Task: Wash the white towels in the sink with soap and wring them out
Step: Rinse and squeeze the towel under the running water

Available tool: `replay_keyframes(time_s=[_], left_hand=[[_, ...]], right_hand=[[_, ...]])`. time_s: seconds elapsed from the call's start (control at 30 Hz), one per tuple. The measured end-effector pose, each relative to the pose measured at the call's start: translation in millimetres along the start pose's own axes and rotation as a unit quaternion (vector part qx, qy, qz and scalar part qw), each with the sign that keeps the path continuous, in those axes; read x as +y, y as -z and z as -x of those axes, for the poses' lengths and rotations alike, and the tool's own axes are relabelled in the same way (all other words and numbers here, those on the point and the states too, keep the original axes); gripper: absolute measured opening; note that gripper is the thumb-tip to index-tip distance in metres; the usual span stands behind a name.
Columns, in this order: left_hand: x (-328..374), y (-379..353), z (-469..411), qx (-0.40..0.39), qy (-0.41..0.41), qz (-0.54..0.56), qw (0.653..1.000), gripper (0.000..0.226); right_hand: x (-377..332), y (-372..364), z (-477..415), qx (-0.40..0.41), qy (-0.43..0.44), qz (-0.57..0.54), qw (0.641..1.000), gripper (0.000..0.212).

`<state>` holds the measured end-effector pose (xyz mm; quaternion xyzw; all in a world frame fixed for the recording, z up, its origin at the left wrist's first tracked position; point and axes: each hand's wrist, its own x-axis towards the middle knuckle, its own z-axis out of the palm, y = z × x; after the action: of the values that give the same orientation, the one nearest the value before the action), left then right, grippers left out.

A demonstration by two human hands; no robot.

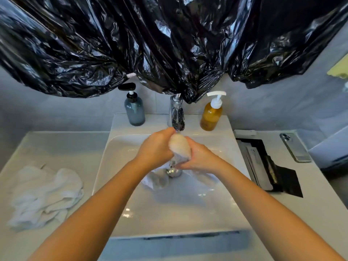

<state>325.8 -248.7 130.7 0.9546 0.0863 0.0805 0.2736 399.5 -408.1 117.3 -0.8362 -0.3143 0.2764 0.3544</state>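
Well left of the fingers (167,131), a heap of white towels (47,194) lies on the surface (56,144) (washed or not, I cannot tell). The left hand (156,147) and right hand (201,157) curl tightly round one bunched towel (179,147), held under the tap (177,113) so that drips fall into the sink (131,204). Its tail hides the drain, and the water flow is hard to make out.

Sink (116,166): centre of tabletop (47,144). Faucet (177,113): on sink's rear ledge, between left pump bottle (134,112) and right pump bottle (211,115). Towel pile (45,194): tabletop, left of sink. Phone (294,147): tabletop, right. Single towel (179,149): over sink.
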Motion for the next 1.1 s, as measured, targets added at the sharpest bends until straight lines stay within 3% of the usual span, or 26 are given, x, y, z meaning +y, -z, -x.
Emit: replay_keyframes(time_s=[0.1, 0.2, 0.27, 0.33, 0.43, 0.6, 0.77, 0.93, 1.03, 1.1], left_hand=[[15.2, 33.6, -3.4, 0.002, -0.033, -0.065, 0.997, 0.024], [17.8, 56.8, -4.6, -0.019, -0.057, -0.117, 0.991, 0.035], [20.7, 63.4, -2.8, -0.007, -0.040, -0.072, 0.997, 0.042], [25.7, 64.8, 0.8, 0.016, -0.005, 0.008, 1.000, 0.044], [30.5, 58.9, 6.6, 0.031, 0.032, 0.105, 0.994, 0.044], [43.2, 75.3, 7.8, 0.070, 0.038, 0.187, 0.979, 0.028], [78.0, 119.7, 0.1, 0.031, -0.034, 0.180, 0.983, 0.034], [108.1, 141.2, -4.8, 0.045, -0.025, 0.248, 0.968, 0.029], [129.3, 146.2, -10.0, 0.030, -0.043, 0.281, 0.958, 0.033], [142.6, 142.6, -15.2, 0.016, -0.038, 0.303, 0.952, 0.036]], right_hand=[[-20.3, 17.3, 2.8, 0.050, 0.032, -0.014, 0.998, 0.027], [-44.6, 39.0, 8.5, 0.117, 0.065, -0.035, 0.990, 0.026], [-64.5, 48.5, 12.6, 0.142, 0.094, -0.068, 0.983, 0.028], [-82.6, 54.9, 16.6, 0.155, 0.129, -0.094, 0.975, 0.013], [-101.9, 62.7, 21.9, 0.169, 0.161, -0.136, 0.963, 0.021], [-104.1, 73.6, 34.5, 0.174, 0.158, -0.166, 0.958, 0.012], [-109.3, 75.4, 39.6, 0.173, 0.131, -0.270, 0.938, 0.030], [-107.1, 83.0, 50.9, 0.139, 0.127, -0.251, 0.949, 0.031], [-95.0, 77.3, 52.3, 0.087, 0.160, -0.304, 0.935, 0.058], [-87.4, 72.1, 50.9, 0.061, 0.179, -0.321, 0.928, 0.061]])
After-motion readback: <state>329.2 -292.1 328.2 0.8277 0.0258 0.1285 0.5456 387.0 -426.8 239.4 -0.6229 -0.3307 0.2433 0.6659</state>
